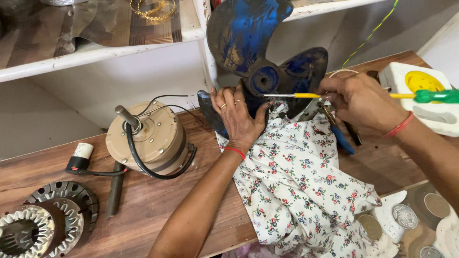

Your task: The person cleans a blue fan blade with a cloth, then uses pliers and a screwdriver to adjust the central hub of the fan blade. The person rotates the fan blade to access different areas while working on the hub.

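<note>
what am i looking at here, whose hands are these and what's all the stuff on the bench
There is one picture, taken by a camera on a person's head looking down at their own two bare hands over a wooden workbench. The left hand steadies a blue fan blade at its hub. The right hand holds a screwdriver with a green handle and yellow shaft, its tip at the hub. A flowered cloth lies under the hands. To the left sit a beige fan motor with a black cable, a capacitor and metal stator rings. A white switch box is on the right.
</note>
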